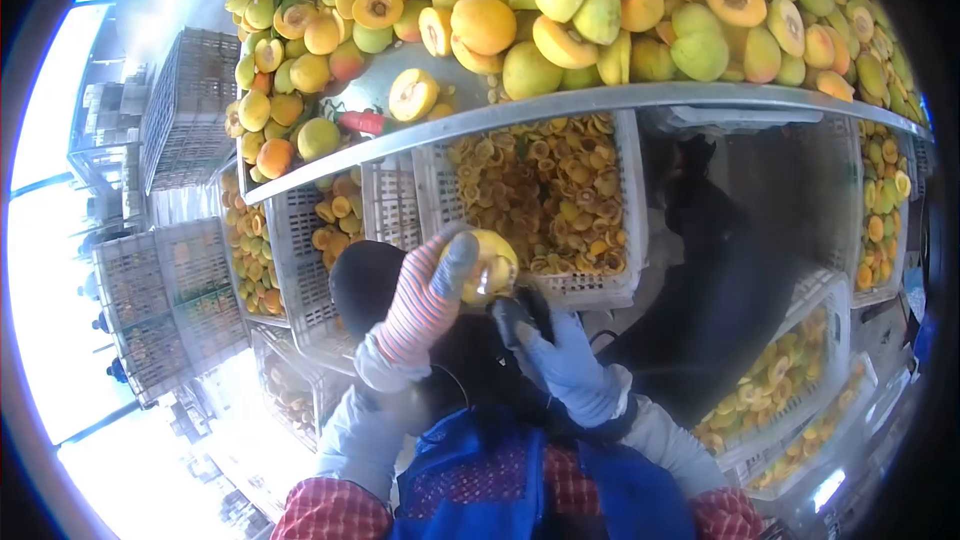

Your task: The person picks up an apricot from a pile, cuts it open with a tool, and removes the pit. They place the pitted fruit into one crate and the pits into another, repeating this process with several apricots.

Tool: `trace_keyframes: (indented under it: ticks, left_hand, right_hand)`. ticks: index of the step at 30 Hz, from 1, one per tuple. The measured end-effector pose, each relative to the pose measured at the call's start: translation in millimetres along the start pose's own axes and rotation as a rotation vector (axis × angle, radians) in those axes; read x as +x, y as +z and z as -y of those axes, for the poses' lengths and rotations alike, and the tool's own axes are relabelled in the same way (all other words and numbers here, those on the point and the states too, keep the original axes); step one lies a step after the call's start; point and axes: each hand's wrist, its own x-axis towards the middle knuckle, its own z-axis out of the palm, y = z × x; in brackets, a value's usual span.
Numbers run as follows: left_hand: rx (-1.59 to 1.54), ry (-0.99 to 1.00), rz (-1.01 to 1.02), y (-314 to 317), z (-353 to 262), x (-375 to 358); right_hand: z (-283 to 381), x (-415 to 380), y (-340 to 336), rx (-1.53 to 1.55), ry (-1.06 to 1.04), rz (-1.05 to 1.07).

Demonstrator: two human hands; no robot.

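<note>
My left hand [428, 295], in a striped glove with grey fingertips, is closed around a yellow peach [492, 262] in front of my chest. Close to the fruit's lower right side is my right hand [565, 355], gloved in pale blue with dark fingertips. Its fingers wrap a black-handled tool [536, 310], and a bit of shiny metal shows against the peach. I cannot tell the tool's exact kind. Below and beyond both hands, a white crate [632, 210] holds many thin, cut fruit pieces.
A metal-edged table [600, 103] ahead carries heaped whole and halved peaches [700, 40]. On it lies a red-handled tool [362, 122]. Fruit-filled crates stand under the table and at the right [838, 315]. Stacked crates [190, 105] rise at the left.
</note>
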Motion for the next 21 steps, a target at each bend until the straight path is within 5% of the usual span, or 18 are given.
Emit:
trace_keyframes:
  ticks: [4, 10, 15, 19, 21]
  left_hand:
    - [-0.047, -0.005, -0.034, 16, 7, -17]
    - [0.013, 0.103, -0.127, 30, 5, -31]
    - [0.005, -0.106, 0.006, 25, 2, -34]
    - [-0.115, -0.033, 0.008, 29, 5, -37]
    - [-0.102, 0.196, -0.141, 49, 13, -44]
  right_hand:
    - [1, -9, -3, -0.318, 0.017, 0.074]
    - [2, -21, 5, -0.373, -0.028, 0.072]
    - [-28, -39, 3, 0.019, 0.11, 0.115]
    - [-32, -45, 5, 0.313, 0.33, 0.023]
    - [-22, -43, 6, 0.399, 0.491, -0.024]
